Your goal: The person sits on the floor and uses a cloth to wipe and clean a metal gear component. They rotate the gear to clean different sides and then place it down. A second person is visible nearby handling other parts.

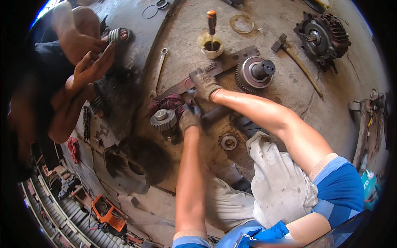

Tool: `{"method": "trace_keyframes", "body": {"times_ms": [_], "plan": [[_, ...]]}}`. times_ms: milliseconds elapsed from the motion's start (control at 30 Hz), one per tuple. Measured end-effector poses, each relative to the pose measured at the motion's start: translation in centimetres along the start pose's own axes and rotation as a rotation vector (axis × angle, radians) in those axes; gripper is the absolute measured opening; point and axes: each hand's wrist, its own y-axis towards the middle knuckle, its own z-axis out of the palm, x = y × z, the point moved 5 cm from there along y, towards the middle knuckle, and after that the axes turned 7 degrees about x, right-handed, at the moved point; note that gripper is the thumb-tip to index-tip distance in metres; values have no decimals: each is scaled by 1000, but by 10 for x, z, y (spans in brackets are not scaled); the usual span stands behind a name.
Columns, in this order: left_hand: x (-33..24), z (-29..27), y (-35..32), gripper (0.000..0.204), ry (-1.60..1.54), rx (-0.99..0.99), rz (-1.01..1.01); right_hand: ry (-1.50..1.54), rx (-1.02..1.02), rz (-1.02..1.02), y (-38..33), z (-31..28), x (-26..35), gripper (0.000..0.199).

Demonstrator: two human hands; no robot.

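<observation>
Head view: your right hand [204, 84] pressing flat on dark metal bar [225, 62]; your left hand [189, 118] gripping small dark part beside gear [163, 120] on floor [281, 89].

Down on the floor, the left hand [189, 118] sits just right of the small gear [163, 120], with a rag [170, 101] just behind them. The right hand [204, 84] is a little farther back, resting on a flat metal bar [231, 60] that runs off to the right. At the bar's right end stands the big gear hub [253, 73]. Behind the bar, a cup [211, 44] with a screwdriver [211, 22] standing in it. Left of the cup lies a wrench [159, 68]. Right of the hub, a hammer [295, 60], and beyond it a motor housing [322, 37]. Nearer the person, a washer [228, 142]. Another person's hands [89, 58] are far left.
</observation>
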Motion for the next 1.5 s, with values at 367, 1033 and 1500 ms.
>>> {"method": "trace_keyframes", "body": {"times_ms": [367, 1033, 1500], "plan": [[-90, -17, -68, 61, -1744, 811, 243, 627, -185, -229, -122, -51, -23, 62], [-80, -2, -82, 85, -1740, 724, 192, 553, 32, -502, -151, -47, 10, 52], [-86, -6, -90, 69, -1890, 682, 275, 1146, 117, -20, -135, -34, 8, 27]]}}
